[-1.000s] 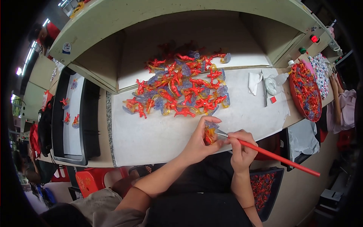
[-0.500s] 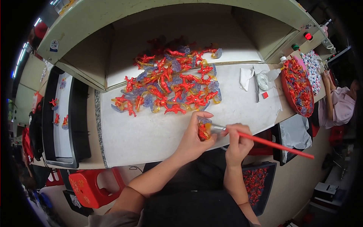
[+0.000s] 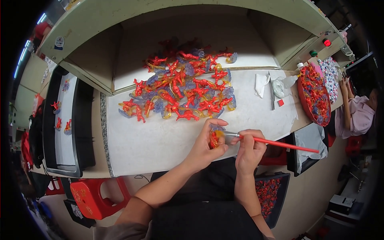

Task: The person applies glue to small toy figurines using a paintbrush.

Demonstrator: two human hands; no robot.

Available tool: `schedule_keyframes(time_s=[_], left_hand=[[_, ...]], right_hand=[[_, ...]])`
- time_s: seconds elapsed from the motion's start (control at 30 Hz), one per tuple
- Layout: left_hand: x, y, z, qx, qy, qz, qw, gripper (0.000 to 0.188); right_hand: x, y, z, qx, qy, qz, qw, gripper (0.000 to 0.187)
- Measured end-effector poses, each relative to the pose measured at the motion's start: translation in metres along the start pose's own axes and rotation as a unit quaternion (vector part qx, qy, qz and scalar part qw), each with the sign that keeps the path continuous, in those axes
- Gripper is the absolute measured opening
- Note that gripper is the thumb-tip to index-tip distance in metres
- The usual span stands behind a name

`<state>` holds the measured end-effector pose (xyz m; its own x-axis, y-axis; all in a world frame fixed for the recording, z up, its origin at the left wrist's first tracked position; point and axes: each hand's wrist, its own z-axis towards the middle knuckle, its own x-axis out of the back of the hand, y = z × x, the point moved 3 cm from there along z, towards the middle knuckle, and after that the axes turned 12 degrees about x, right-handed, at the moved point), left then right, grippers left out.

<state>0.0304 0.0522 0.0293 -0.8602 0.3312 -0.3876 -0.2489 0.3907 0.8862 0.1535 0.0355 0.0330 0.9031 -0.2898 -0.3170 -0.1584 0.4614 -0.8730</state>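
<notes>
Between the thumb and fingers of my left hand (image 3: 203,149) is a small red figurine (image 3: 213,139) with clear yellow and violet parts; my fingers hide some of it. My right hand (image 3: 250,152) grips a paintbrush (image 3: 276,143) with a red handle and metal ferrule. The brush tip meets the figurine or lies right in front of it. Beyond my hands, a heap of similar figurines (image 3: 188,115) spreads over the white paper (image 3: 148,152) on the bench and back into the booth.
A black tray (image 3: 89,140) with a few figurines stands at left. At right lie a white cloth (image 3: 260,85), a metal tool (image 3: 273,93), a red square (image 3: 281,103), a squeeze bottle (image 3: 291,81) and a full red basket (image 3: 306,105). Beyond, another person (image 3: 356,108) sits.
The paintbrush has swung to a flatter angle, its handle end rising and moving left. My right hand has shifted slightly left; my left hand keeps its hold.
</notes>
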Motion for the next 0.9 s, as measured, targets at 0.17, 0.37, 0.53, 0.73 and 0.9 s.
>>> schedule_keyframes(time_s=[0.17,0.37,0.53,0.73,0.9], left_hand=[[-0.002,-0.003,0.002,0.015,0.013,-0.082,0.996,0.046],[-0.003,-0.012,0.001,0.003,0.032,-0.112,0.993,0.049],[-0.009,-0.007,-0.003,-0.023,0.045,-0.109,0.993,0.050],[-0.010,-0.005,-0.006,-0.030,0.015,-0.130,0.991,0.049],[-0.014,-0.003,-0.008,0.015,0.008,-0.157,0.987,0.049]], right_hand=[[0.001,-0.012,-0.008,0.097,-0.007,-0.006,0.995,0.008],[0.006,-0.012,-0.011,0.136,0.023,-0.119,0.983,0.005],[0.007,0.001,-0.007,0.071,0.049,-0.173,0.981,0.004],[0.004,0.003,-0.009,0.049,0.062,-0.061,0.995,0.006],[-0.004,-0.012,-0.016,0.115,0.025,0.001,0.993,0.006]])
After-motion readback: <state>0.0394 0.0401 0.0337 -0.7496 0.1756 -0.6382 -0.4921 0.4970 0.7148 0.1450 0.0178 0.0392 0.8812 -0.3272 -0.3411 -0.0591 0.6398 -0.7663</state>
